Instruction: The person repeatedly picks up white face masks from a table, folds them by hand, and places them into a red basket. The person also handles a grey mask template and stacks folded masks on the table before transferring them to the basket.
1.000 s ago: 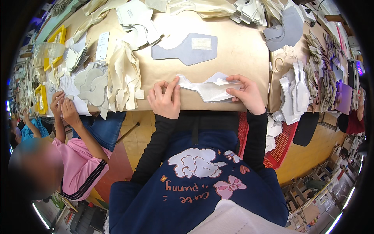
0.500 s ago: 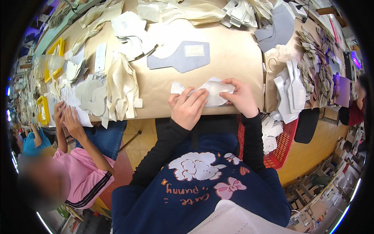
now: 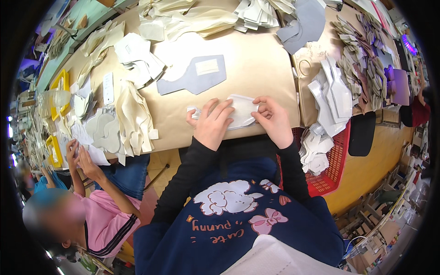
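Note:
A small white cut piece (image 3: 242, 109) with a curved outline lies near the table's front edge. My left hand (image 3: 211, 124) rests on its left part, fingers spread and lying over it. A narrow white end (image 3: 193, 111) shows beside the left fingertips. At the piece's right edge is my right hand (image 3: 275, 120), its thumb and index finger apart and the other fingers curled. Whether the right fingertips touch the edge is hard to tell. Beyond the hands lies a flat grey cut piece (image 3: 185, 82) with a cream rectangular patch (image 3: 207, 67) on it.
Cream strips (image 3: 133, 117) and white cut pieces (image 3: 137, 57) lie to the left. White pieces (image 3: 331, 96) are stacked at the right, above a red basket (image 3: 337, 165) of white pieces. At my left, a person in pink (image 3: 110, 224) works at the same table.
The white piece, bent up and lifted on its right before, now lies flatter. My right thumb and index finger have parted. The whole view has shifted slightly.

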Motion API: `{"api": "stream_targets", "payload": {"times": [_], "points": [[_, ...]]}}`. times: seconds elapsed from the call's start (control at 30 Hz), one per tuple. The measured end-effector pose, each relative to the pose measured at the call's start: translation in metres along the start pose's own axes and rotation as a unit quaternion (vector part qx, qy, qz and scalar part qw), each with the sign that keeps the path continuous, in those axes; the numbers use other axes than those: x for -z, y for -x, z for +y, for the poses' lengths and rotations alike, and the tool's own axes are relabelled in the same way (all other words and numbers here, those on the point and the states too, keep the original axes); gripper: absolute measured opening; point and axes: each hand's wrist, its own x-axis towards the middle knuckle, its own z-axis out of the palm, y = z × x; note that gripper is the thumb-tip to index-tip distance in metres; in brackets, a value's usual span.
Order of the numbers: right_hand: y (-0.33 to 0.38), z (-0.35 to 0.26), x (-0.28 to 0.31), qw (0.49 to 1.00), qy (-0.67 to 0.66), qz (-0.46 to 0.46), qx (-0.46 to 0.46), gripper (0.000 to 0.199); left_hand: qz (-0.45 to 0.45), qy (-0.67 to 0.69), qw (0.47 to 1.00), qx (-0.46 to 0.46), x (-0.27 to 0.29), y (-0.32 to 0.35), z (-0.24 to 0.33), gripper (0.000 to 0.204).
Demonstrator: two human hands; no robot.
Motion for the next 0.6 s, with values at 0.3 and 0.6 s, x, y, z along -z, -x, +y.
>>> {"api": "stream_targets", "payload": {"times": [0.3, 0.6], "points": [[0.008, 0.003, -0.005, 0.996, 0.039, 0.047, 0.069, 0.012, -0.014, 0.093, 0.995, 0.033, 0.003, -0.007, -0.005, 0.063], [0.014, -0.011, -0.018, 0.987, 0.079, 0.044, 0.135, 0.021, -0.215, 0.257, 0.942, 0.027, 0.028, -0.051, -0.031, 0.101]]}}
